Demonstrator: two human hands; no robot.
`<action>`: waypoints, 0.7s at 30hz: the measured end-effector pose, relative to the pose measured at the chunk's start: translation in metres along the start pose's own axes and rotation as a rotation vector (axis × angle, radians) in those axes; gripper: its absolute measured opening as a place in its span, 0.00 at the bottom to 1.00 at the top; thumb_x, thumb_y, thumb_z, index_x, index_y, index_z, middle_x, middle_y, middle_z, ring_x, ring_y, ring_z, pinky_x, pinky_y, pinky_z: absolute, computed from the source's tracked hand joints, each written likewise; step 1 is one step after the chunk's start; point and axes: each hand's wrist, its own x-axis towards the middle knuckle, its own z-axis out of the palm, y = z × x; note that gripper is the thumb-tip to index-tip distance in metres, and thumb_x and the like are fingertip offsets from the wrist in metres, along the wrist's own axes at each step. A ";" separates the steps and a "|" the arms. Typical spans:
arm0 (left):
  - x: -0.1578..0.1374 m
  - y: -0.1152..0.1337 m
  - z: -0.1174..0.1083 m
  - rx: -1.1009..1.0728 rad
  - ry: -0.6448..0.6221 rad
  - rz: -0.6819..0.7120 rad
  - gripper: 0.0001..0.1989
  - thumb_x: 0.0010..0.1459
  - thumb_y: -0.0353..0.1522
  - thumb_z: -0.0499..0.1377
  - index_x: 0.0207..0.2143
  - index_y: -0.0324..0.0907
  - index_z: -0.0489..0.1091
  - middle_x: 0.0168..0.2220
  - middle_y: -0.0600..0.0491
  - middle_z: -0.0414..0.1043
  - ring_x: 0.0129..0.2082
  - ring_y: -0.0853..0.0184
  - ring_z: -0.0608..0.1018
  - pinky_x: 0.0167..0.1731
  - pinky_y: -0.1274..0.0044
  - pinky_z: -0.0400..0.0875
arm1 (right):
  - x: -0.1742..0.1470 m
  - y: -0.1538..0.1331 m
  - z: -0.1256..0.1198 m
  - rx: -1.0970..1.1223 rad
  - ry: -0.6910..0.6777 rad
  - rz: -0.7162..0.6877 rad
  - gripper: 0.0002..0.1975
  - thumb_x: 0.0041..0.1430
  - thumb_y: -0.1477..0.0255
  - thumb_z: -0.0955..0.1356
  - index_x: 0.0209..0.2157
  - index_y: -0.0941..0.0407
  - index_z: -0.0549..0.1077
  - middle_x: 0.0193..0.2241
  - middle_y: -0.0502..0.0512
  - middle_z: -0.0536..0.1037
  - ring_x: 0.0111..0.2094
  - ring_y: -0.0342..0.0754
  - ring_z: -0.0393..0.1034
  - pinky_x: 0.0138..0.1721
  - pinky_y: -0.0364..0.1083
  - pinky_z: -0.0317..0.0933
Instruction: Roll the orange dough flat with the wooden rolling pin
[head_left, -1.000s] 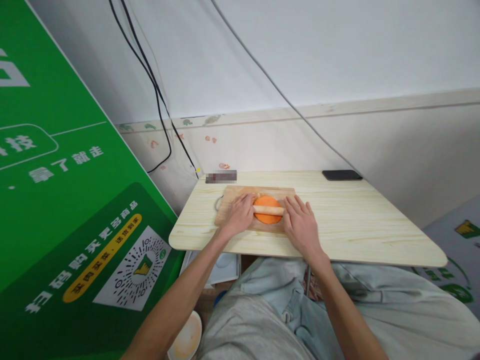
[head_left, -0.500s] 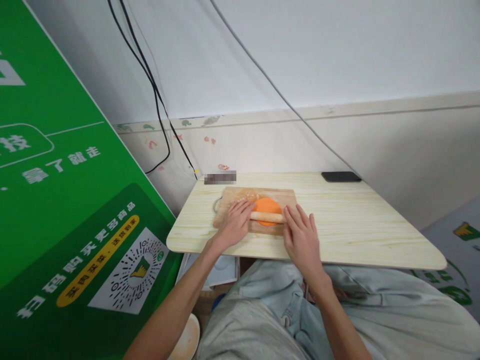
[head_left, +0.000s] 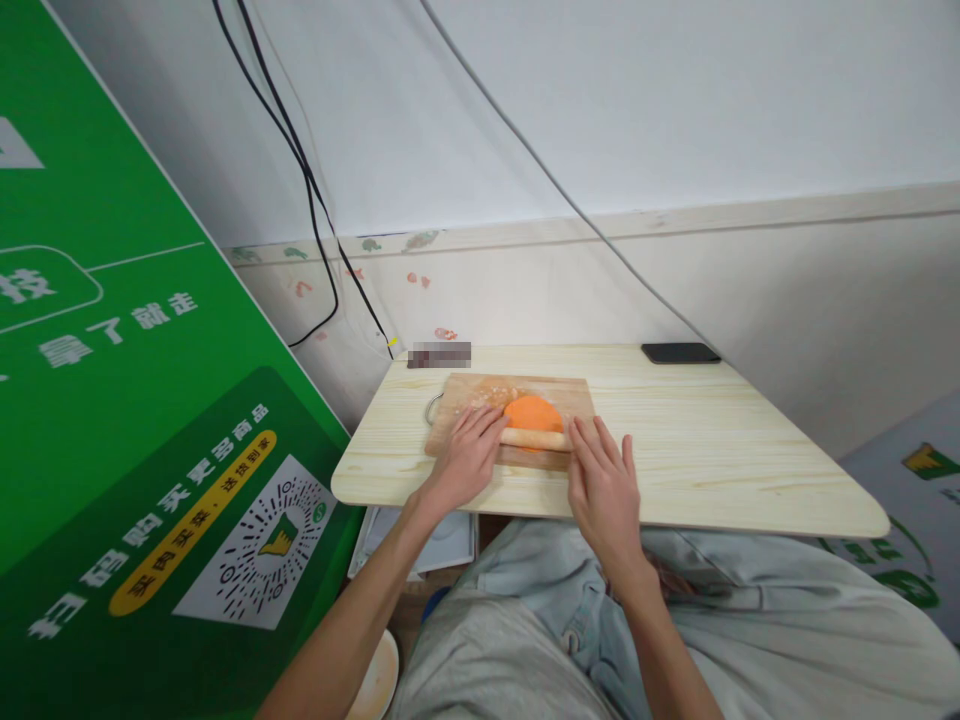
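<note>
A wooden rolling pin (head_left: 534, 439) lies across a flat round of orange dough (head_left: 534, 411), near its front edge. My left hand (head_left: 471, 452) is closed over the pin's left end, its fingers long and close together. On the other end rests my right hand (head_left: 604, 478), closed on the pin, with one finger standing a little apart. Both pin ends are hidden under the hands. Beneath the dough is a wooden cutting board (head_left: 555, 388) with a metal ring handle (head_left: 433, 408) at its left and pale flour-like smears.
The board lies on a light wood-grain table (head_left: 720, 450). A black phone (head_left: 680, 353) lies at the back right, and a blurred-out item (head_left: 439, 355) at the back left. Cables (head_left: 307, 175) hang by the wall. A green banner (head_left: 150, 400) stands left; a bowl (head_left: 377, 675) sits below.
Both hands have drawn the rolling pin slightly toward my body. More of the dough's far part shows behind the pin, less in front of it.
</note>
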 end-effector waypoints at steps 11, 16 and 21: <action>0.027 -0.005 0.007 0.039 -0.049 -0.063 0.28 0.76 0.46 0.51 0.69 0.39 0.68 0.74 0.41 0.62 0.78 0.54 0.59 0.76 0.57 0.54 | 0.047 0.024 0.010 0.054 -0.156 0.011 0.25 0.74 0.74 0.57 0.63 0.53 0.75 0.64 0.58 0.78 0.72 0.60 0.62 0.73 0.73 0.48; 0.021 0.000 0.005 0.038 -0.034 -0.061 0.26 0.79 0.43 0.46 0.69 0.43 0.69 0.75 0.44 0.61 0.78 0.56 0.59 0.77 0.55 0.52 | 0.033 0.015 0.010 0.068 -0.085 0.029 0.24 0.74 0.74 0.57 0.62 0.53 0.76 0.63 0.59 0.79 0.73 0.59 0.60 0.73 0.73 0.48; 0.008 0.004 0.005 0.000 0.020 -0.049 0.24 0.79 0.40 0.45 0.67 0.46 0.71 0.72 0.48 0.67 0.77 0.58 0.62 0.77 0.54 0.53 | 0.013 0.006 0.006 0.108 -0.008 0.046 0.23 0.75 0.73 0.58 0.63 0.52 0.75 0.64 0.59 0.78 0.74 0.58 0.59 0.73 0.74 0.46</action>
